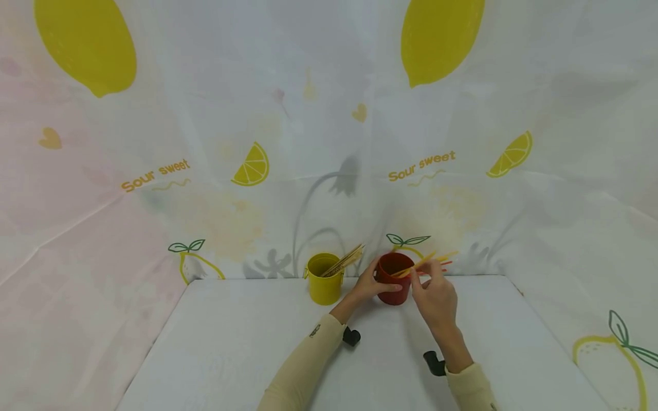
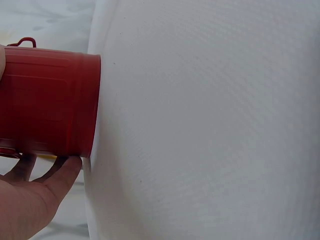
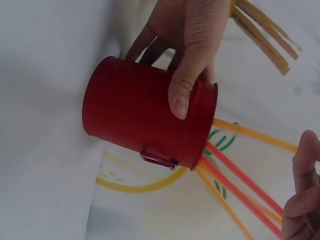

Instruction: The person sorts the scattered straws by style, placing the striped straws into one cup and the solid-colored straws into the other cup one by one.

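Note:
A small red bucket [image 1: 393, 298] stands upright near the table's back edge. My left hand [image 1: 366, 286] grips it from the left, thumb across the front and fingers around the far side. Several orange and red straws lean out of its mouth to the right; one red straw [image 3: 245, 181] shows clearly in the right wrist view. With thumb and fingertips, my right hand [image 1: 437, 294] pinches an orange straw [image 3: 257, 134] whose lower end is inside the bucket. Behind the right hand, parts of the other straws are hidden.
Left of the red bucket stands a yellow bucket [image 1: 324, 294] with side handles, holding several thin wooden sticks [image 1: 346, 261]. A lemon-printed cloth [image 1: 329, 222] hangs right behind the white table [image 1: 231, 342]. Black wrist-worn pieces sit under both forearms.

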A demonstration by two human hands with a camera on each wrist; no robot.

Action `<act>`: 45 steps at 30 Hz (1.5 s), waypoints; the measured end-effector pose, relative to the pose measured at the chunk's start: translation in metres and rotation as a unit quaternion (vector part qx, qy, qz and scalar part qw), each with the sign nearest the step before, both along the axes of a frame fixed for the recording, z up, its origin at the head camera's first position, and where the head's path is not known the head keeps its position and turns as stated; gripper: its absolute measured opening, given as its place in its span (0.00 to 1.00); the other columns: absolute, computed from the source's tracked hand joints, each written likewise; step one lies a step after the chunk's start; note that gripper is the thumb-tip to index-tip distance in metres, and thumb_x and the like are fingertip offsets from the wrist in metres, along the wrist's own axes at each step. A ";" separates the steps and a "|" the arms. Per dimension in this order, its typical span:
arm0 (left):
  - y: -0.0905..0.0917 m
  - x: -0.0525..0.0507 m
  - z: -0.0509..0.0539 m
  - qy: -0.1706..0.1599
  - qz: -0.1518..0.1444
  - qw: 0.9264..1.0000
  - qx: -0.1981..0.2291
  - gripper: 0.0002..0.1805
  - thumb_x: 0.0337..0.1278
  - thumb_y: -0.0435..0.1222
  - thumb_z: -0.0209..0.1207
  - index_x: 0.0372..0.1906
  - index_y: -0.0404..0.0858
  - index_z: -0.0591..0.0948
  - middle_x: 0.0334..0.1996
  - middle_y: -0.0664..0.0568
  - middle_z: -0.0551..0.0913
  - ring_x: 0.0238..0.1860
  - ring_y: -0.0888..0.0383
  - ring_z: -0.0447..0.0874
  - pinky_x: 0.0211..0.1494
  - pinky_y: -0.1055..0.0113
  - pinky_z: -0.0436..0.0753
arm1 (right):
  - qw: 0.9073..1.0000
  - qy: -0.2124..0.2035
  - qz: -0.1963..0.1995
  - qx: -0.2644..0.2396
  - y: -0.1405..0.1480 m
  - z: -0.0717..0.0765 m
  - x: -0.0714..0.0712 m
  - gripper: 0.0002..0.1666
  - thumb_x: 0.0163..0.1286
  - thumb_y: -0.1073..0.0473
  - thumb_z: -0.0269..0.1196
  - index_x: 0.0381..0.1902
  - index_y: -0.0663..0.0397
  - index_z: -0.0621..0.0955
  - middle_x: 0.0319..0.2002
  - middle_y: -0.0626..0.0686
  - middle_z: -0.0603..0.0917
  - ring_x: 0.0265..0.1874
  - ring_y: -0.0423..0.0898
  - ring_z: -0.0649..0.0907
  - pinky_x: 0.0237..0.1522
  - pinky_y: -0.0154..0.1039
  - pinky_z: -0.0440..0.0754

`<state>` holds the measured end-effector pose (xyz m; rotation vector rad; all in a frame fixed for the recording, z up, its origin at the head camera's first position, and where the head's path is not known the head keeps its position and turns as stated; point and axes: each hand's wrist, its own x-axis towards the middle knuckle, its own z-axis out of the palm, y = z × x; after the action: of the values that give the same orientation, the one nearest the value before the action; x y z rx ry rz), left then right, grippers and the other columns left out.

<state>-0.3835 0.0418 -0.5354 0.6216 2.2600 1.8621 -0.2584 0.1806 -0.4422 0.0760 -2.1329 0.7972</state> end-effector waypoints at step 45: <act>-0.002 0.001 0.001 0.010 -0.013 1.000 0.016 0.42 0.49 0.42 0.75 0.68 0.61 0.67 0.60 0.65 0.74 0.60 0.60 0.70 0.60 0.56 0.76 | 0.989 -0.145 0.006 -0.035 0.004 -0.043 -0.025 0.15 0.66 0.58 0.67 0.45 0.61 0.78 0.38 0.60 0.87 0.17 0.46 0.77 0.17 0.36 0.73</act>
<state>-0.3825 0.0399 -0.5349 0.6734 2.2273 1.8918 -0.2831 0.1841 -0.4848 -0.0679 -2.3752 0.9371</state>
